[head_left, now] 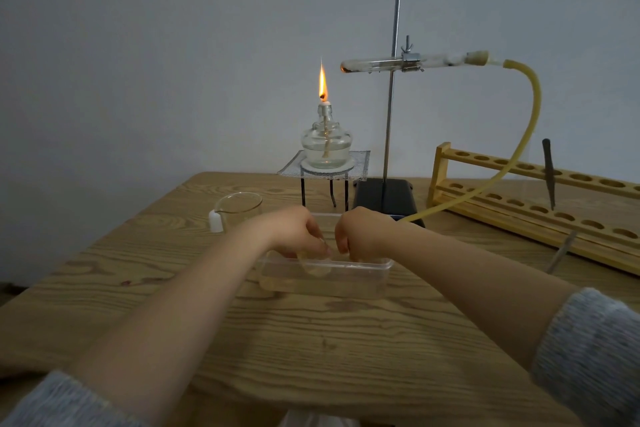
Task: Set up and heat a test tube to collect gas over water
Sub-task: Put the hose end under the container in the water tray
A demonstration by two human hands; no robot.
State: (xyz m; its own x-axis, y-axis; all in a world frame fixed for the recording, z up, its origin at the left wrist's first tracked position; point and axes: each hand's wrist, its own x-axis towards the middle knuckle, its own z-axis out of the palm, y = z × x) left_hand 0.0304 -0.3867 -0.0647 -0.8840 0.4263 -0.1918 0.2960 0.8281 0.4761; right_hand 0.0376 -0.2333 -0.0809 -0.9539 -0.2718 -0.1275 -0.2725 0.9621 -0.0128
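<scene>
From the head view, both hands work over a clear plastic trough (325,274) of water on the wood-grain counter (242,340). The left hand (294,230) curls its fingers around a small clear glass vessel (313,262) dipped in the water, likely to catch gas. The right hand (356,230) is curled too; what it pinches is hidden, perhaps the end of the yellow rubber tube (519,135). The tube runs from the stoppered test tube (377,64), clamped level on the steel stand (394,80), just right of the lit glass spirit lamp (325,146).
</scene>
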